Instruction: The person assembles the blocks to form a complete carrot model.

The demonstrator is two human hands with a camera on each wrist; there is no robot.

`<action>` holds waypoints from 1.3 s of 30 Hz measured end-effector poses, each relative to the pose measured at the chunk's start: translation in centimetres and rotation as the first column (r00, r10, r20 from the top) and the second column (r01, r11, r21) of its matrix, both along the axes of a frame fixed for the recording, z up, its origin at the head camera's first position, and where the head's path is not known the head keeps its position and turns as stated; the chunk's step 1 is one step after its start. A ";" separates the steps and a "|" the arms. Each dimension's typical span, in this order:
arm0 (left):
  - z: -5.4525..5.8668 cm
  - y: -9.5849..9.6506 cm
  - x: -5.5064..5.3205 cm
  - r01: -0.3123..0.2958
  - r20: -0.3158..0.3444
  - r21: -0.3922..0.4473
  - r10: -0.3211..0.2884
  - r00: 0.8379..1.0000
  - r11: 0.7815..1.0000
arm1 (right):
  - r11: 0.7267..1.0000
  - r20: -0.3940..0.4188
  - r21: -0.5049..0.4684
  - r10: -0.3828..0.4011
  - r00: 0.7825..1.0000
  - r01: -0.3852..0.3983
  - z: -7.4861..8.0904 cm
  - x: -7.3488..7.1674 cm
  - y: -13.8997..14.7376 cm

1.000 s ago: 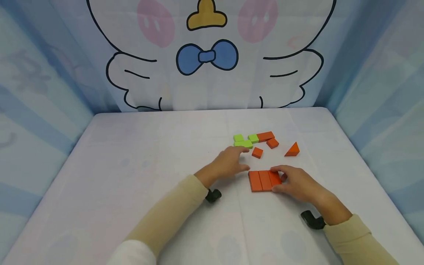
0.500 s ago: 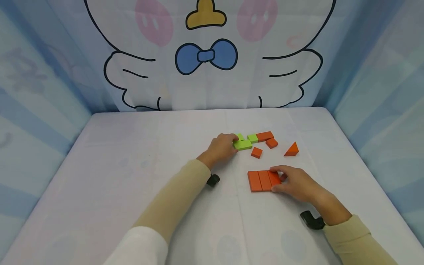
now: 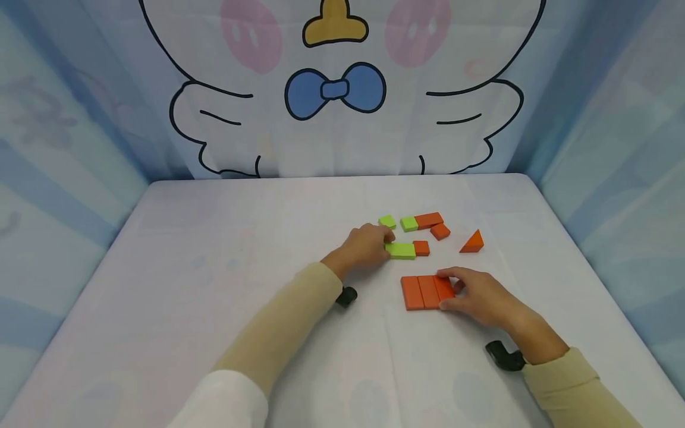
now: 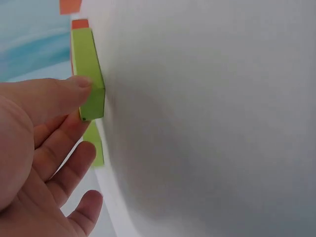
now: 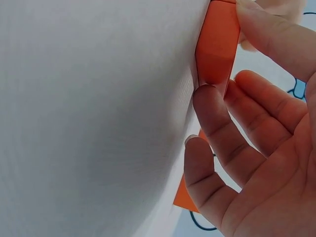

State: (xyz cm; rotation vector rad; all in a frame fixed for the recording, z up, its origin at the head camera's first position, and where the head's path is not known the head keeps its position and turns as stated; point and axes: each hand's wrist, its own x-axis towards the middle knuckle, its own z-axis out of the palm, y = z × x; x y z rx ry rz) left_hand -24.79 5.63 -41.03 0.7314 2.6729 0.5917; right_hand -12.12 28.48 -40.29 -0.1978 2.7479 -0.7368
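Behind everything hangs a pale blue, cartoon-printed cloth backdrop (image 3: 374,142), and before it stands the white-covered bench (image 3: 241,238). Over this bench reach a left beige sleeve (image 3: 278,333) and a right beige sleeve (image 3: 583,386), each ending in a bare hand. The right hand (image 3: 481,294) has a narrow grip, with thumb and finger at both ends of the rightmost bar in a row of three smooth orange rectangular bars (image 3: 427,292); I judge that this holds the row tight, as the bars lie flush side by side. The left hand (image 3: 361,246) also has a narrow grip, pinching the left end of a flat light-green rectangular bar (image 3: 401,251) just beyond the row, probably so that its right end stays free to meet a small orange block (image 3: 421,248), which seems to touch it. Farther back lies a loose orange rectangular bar (image 3: 428,220), and to the right an orange triangular block (image 3: 473,242), apart from both hands. Smallest are another orange block (image 3: 440,232) and two short light-green blocks (image 3: 409,224), one beside the loose bar, one alone.
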 end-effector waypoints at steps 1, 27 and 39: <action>0.0 0.3 0.2 0.015 -0.006 0.002 -0.015 1.000 1.000 | 1.000 0.003 -0.003 0.000 1.000 0.000 0.0 0.0 0.0; 0.5 3.2 2.4 0.093 0.095 0.033 -0.096 0.991 0.995 | 1.000 -0.015 -0.015 0.014 1.000 -0.014 0.3 0.2 0.3; 0.7 3.1 2.8 0.115 0.082 0.017 -0.116 0.990 0.993 | 1.000 -0.017 -0.003 0.016 1.000 -0.016 0.5 0.0 -0.1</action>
